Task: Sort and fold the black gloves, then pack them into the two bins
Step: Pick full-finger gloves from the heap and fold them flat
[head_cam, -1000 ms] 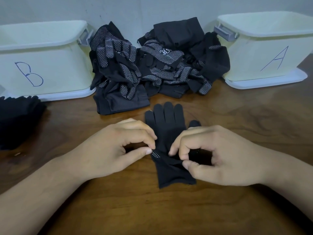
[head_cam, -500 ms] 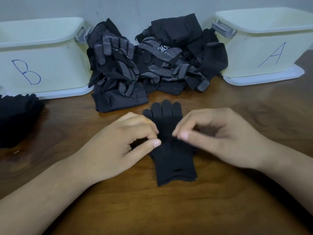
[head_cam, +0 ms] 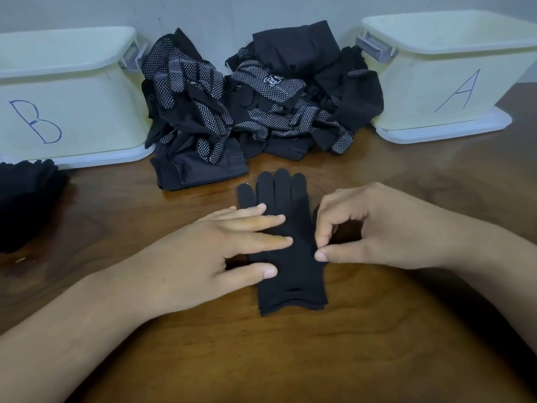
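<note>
A plain black glove pair (head_cam: 286, 257) lies flat on the wooden table, fingers pointing away from me. My left hand (head_cam: 209, 251) rests on its left side with fingers straight, pressing it down. My right hand (head_cam: 374, 228) has curled fingers and pinches the glove's right edge between thumb and forefinger. A pile of black gloves (head_cam: 255, 103), many with white grip dots, sits against the wall between two cream bins. The bin marked B (head_cam: 75, 112) stands at the left and the bin marked A (head_cam: 447, 91) at the right.
A dark stack of black fabric (head_cam: 26, 205) lies at the left edge in front of bin B. Bare wooden table (head_cam: 290, 359) stretches toward me. Each bin stands on a white lid, with grey latches on the sides that face the pile.
My left hand has uncurled from a pinch and now lies flat on the glove. My right hand shifted to the glove's right edge. The glove lies smoother and flatter.
</note>
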